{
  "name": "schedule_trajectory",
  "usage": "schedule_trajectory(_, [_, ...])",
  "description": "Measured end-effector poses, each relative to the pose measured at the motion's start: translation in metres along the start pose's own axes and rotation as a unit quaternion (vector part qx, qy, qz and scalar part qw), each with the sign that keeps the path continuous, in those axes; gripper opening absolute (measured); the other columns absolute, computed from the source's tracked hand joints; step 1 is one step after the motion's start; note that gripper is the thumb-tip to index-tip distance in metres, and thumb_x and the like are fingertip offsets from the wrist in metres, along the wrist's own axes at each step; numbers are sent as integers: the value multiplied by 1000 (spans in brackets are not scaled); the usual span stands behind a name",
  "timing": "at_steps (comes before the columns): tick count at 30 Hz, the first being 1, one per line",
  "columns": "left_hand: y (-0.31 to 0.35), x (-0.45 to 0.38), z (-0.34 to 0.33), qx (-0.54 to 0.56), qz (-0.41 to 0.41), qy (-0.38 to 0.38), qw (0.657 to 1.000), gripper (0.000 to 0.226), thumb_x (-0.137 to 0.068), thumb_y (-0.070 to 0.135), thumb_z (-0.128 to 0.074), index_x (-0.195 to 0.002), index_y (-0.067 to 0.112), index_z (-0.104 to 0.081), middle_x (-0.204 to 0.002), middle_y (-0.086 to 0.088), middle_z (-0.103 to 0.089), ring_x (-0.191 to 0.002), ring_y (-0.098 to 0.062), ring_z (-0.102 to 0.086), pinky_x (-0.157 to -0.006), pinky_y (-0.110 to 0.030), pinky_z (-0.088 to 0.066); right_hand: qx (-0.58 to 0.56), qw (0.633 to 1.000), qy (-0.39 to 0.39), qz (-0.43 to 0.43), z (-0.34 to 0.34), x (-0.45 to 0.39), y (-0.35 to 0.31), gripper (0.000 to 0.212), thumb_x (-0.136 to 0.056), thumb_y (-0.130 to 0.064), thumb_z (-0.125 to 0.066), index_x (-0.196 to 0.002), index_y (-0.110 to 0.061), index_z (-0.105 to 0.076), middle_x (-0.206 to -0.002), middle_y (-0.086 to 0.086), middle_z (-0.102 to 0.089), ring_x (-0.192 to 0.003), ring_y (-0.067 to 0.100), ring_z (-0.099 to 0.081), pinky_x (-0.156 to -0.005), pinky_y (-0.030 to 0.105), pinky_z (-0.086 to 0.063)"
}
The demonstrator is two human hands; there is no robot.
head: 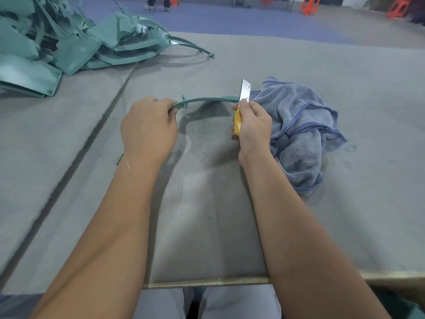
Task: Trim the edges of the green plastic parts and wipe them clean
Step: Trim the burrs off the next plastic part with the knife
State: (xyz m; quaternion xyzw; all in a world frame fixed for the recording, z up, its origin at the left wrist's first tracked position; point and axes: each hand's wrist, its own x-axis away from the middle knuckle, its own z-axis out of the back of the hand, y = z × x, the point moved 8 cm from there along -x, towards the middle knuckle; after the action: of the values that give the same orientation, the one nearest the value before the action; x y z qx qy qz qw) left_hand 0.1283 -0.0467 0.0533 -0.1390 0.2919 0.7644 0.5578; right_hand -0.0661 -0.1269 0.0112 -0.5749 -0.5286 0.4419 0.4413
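Grey felt worktop (299,54), flecked with green shavings: left hand (148,130) grips one end of the curved green plastic part (207,99), steadying it while the right hand (254,125) grips a yellow-handled blade (244,90) against its far end, blue cloth (299,130) lying just beyond, presumably handy for wiping.
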Motion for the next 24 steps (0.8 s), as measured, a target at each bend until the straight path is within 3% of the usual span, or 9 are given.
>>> schedule_trajectory(2, [3,1,-6,18,3,-11,1000,29,-98,32,-44,-112,17,-65,-91,-8,-57,-91,-35,-56,-63,-37,-41,11,1000,1,10,0,1,1,27,-99,-25,-49,-79,-12,-62,-59,3,-48,-42,10,-39,-41,21,-35])
schedule_trajectory(4, [11,3,-9,38,-8,-22,999,39,-94,50,-47,-125,29,-58,-100,-6,-67,-97,-35,-61,-71,-37,-48,29,999,5,23,0,-1,1,27,-100,-25,-46,-80,-12,-59,-57,5,-45,-43,12,-38,-42,23,-33])
schedule_trajectory(8, [11,1,-8,56,-3,8,998,44,-95,60,-39,-132,42,-54,-98,-2,-71,-92,-30,-63,-65,-34,-42,118,991,57,40,7,-5,1,29,-99,-24,-41,-72,-20,-48,-62,2,-45,-58,17,-40,-59,33,-33])
schedule_trajectory(11, [8,0,-8,45,6,24,999,41,-97,57,-38,-123,38,-62,-86,-3,-70,-85,-32,-63,-58,-31,-37,137,986,94,25,18,-8,4,27,-97,-22,-43,-69,-18,-42,-64,3,-49,-57,18,-43,-58,31,-37])
schedule_trajectory(15, [8,-2,-15,0,10,-1,1000,53,-97,61,-31,-88,20,-64,-67,-4,-56,-68,-33,-57,-50,-31,-30,121,988,96,26,19,-10,6,38,-95,-18,-45,-58,-19,-36,-52,0,-42,-51,18,-36,-52,29,-32])
schedule_trajectory(18, [8,-2,-18,-6,14,-6,1000,55,-97,61,-31,-87,18,-63,-69,-5,-58,-68,-33,-56,-52,-32,-34,108,989,96,19,19,-12,8,42,-94,-14,-46,-54,-20,-33,-48,-3,-37,-50,18,-34,-53,31,-30])
schedule_trajectory(24, [10,-1,-15,-12,20,8,1000,52,-98,59,-33,-81,17,-60,-67,-4,-53,-64,-30,-50,-50,-31,-27,124,990,73,-2,16,-15,13,47,-91,-9,-44,-52,-23,-23,-50,-4,-25,-57,19,-25,-59,37,-23])
